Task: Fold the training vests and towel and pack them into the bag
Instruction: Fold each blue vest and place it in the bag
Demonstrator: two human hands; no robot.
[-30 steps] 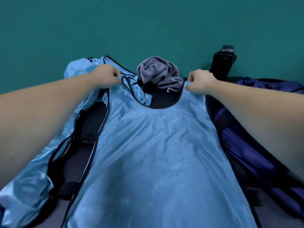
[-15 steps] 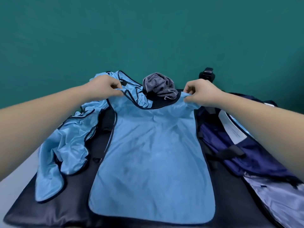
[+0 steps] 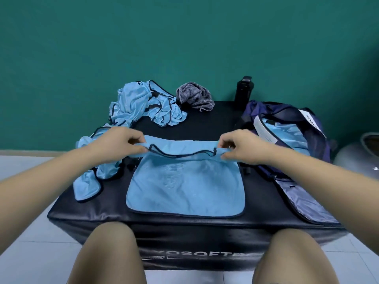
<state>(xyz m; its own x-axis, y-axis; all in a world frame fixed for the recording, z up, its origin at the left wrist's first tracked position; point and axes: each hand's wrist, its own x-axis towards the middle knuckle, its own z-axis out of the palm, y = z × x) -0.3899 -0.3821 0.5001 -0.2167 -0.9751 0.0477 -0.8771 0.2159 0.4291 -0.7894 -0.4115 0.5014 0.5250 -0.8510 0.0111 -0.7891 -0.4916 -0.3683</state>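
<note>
while the left hand [image 3: 121, 143] and right hand [image 3: 240, 145] pinch a blue vest [image 3: 184, 185], the navy bag [image 3: 321, 145] holds a second vest [image 3: 287, 134].

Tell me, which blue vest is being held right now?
The flat vest in the middle of the mat: the left hand and right hand pinch its top edge. The others on it lie crumpled.
</note>
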